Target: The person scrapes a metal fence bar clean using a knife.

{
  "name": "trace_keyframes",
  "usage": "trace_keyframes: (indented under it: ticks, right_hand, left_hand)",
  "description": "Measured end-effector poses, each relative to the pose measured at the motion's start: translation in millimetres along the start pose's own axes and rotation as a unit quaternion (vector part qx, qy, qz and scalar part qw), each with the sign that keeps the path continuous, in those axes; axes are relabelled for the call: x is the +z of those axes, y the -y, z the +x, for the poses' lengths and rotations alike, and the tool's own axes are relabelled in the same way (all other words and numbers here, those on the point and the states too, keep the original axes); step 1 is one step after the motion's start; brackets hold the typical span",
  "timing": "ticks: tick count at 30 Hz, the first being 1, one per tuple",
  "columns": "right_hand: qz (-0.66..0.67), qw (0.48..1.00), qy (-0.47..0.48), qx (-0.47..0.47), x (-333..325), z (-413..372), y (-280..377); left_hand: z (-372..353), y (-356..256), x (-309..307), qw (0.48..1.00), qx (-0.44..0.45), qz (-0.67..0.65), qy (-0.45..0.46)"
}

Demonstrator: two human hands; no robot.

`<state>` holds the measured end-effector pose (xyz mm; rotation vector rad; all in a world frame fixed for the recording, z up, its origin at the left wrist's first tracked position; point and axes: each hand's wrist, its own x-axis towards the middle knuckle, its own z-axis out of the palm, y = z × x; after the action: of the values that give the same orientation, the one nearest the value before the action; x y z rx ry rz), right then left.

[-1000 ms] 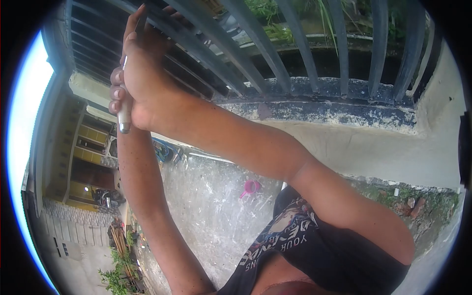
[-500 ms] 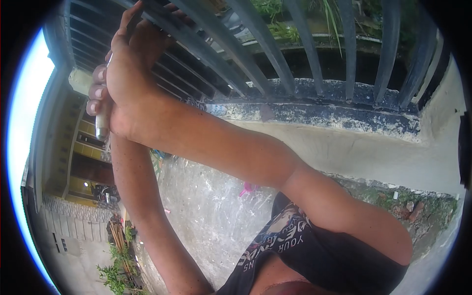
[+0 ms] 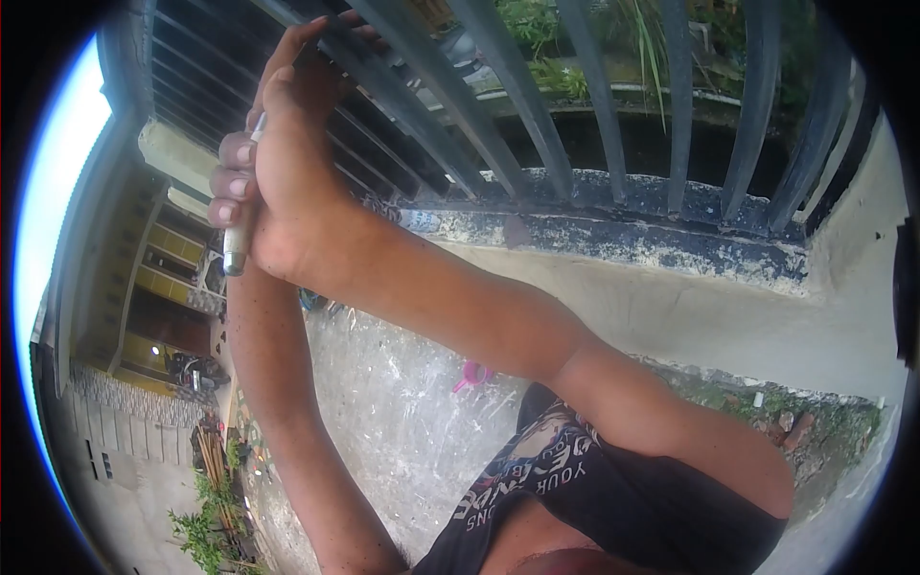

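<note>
My right hand [image 3: 297, 177], at the upper left of the view, has its lower fingers curled round a pale, worn rod-shaped handle [image 3: 236, 251]. The handle's bottom end sticks out below the fingers, and the rest of it is hidden in the grip. The thumb and forefinger reach up toward a dark grey metal bar [image 3: 383, 86] of the fence. Behind the right wrist passes my left forearm [image 3: 273, 364]. It leads up to my left hand [image 3: 324, 86], a shaded shape close to the bars and mostly covered by the right hand.
The fence stands on a low wall [image 3: 613, 235] with flaking dark paint. Below lies concrete ground [image 3: 383, 422] with a pink object [image 3: 471, 375] on it. A house [image 3: 163, 316], a parked motorbike [image 3: 196, 372] and plants [image 3: 206, 527] are at the left. Greenery shows behind the bars.
Both hands sit slightly further right and lower in the view, as the surroundings at the left have also shifted right. The right hand keeps its hold on the handle.
</note>
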<state>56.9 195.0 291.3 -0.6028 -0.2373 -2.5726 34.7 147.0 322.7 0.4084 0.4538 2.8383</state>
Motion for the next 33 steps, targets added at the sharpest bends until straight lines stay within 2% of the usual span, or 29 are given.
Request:
trace_keyframes:
  ticks: [7, 9, 13, 17, 19, 22, 25, 26, 28, 29, 30, 33]
  right_hand:
    - [-0.001, 1.0, -0.025, 0.007, -7, -4, 0]
    - [-0.002, 1.0, -0.028, 0.007, -7, -5, 1]
    - [0.014, 0.999, -0.044, 0.022, -1, -9, 6]
    - [0.028, 0.999, 0.005, 0.016, 1, -4, 7]
    - [0.009, 1.0, -0.01, 0.014, -8, -8, 5]
    - [-0.017, 1.0, -0.013, 0.018, -29, -6, 3]
    - [0.008, 0.999, -0.032, 0.014, -8, -10, 10]
    - [0.008, 0.999, 0.003, 0.037, -7, -7, 14]
    - [0.007, 1.0, -0.006, 0.027, -9, -11, 12]
    - [0.008, 1.0, -0.016, 0.019, -13, -11, 10]
    - [-0.004, 0.999, -0.021, 0.031, -21, -11, 11]
    - [-0.023, 0.999, -0.03, 0.024, -27, -18, 14]
  left_hand:
    - [16, -28, -9, 0.992, 0.025, 0.121, 0.019]
    - [0, -9, -15, 0.986, 0.032, 0.159, 0.027]
    - [-2, -10, -22, 0.971, 0.035, 0.232, 0.038]
    - [8, -9, -33, 0.952, 0.031, 0.3, 0.044]
    - [7, -19, -33, 0.94, 0.036, 0.335, 0.051]
    - [0, -2, -40, 0.919, 0.041, 0.388, 0.062]
    - [10, -22, -45, 0.897, 0.039, 0.436, 0.065]
    - [10, -21, -48, 0.888, 0.04, 0.452, 0.067]
    - [12, -19, -50, 0.87, 0.043, 0.485, 0.075]
    - [-15, -13, -53, 0.861, 0.045, 0.501, 0.078]
    - [12, -17, -51, 0.851, 0.048, 0.517, 0.082]
    - [14, -14, -55, 0.818, 0.053, 0.564, 0.095]
